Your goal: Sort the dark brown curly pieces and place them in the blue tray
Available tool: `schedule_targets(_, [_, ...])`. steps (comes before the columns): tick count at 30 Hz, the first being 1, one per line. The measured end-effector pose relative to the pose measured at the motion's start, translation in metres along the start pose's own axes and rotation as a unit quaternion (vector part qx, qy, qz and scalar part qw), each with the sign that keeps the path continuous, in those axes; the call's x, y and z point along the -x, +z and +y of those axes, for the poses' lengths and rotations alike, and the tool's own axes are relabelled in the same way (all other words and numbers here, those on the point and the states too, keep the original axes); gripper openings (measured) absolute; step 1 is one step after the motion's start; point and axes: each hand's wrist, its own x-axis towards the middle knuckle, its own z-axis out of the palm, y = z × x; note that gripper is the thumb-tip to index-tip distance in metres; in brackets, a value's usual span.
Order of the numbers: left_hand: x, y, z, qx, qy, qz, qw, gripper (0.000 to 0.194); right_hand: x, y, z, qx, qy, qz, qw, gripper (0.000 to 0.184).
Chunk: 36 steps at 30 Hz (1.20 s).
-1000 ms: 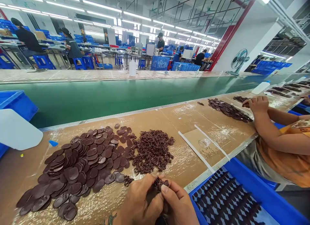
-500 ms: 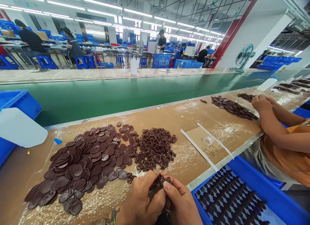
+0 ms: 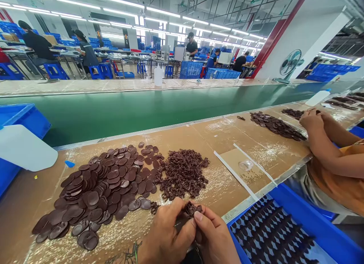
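My left hand (image 3: 170, 230) and my right hand (image 3: 214, 230) meet at the front edge of the table, fingers closed. Between their fingertips they pinch a small dark brown curly piece (image 3: 192, 208); its lower part is hidden by the fingers. Just beyond lies a heap of similar dark brown curly pieces (image 3: 184, 171). To its left spreads a large pile of flat dark brown oval discs (image 3: 105, 184), some overlapping in stacks. A small curly clump (image 3: 154, 207) rests close to my left hand.
At lower right is a blue tray (image 3: 321, 226) with rows of dark pieces. A white bottle (image 3: 28, 148) and blue bin (image 3: 36, 120) stand left. A round clear dish (image 3: 245, 165) sits between white tape strips. A co-worker's arms (image 3: 327, 139) work at right. A green belt (image 3: 136, 108) runs behind.
The curly piece has turned slightly between my fingertips, so more of its looped top shows. My hands stay in nearly the same place, and the whole view has shifted a little.
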Motion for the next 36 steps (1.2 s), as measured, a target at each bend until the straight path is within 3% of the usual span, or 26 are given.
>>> schedule_targets(7, [-0.0032, -0.0007, 0.0043, -0.019, 0.019, 0.013, 1.0, 0.017, 0.0008, 0.0005, -0.0026, 0.001, -0.007, 0.01, 1.0, 0.042])
schedule_targets(13, [-0.0031, -0.0015, 0.0058, -0.028, 0.025, 0.031, 0.999, 0.025, 0.0032, 0.0029, -0.0063, -0.005, -0.004, 0.017, 1.0, 0.045])
schedule_targets(26, [0.0006, 0.0022, -0.0011, -0.085, 0.082, 0.044, 0.992, 0.022, 0.0052, 0.0052, -0.0085, -0.001, -0.006, 0.035, 0.999, 0.046])
schedule_targets(32, [0.0015, 0.0032, -0.0019, -0.089, 0.082, 0.055, 0.991, 0.022, 0.0064, 0.0069, -0.0056, 0.006, -0.088, 0.077, 0.993, 0.043])
schedule_targets(36, [-0.0003, 0.0035, -0.0021, -0.079, 0.09, 0.038, 0.992, 0.019, 0.0058, 0.0055, -0.0048, 0.006, -0.107, 0.082, 0.991, 0.041])
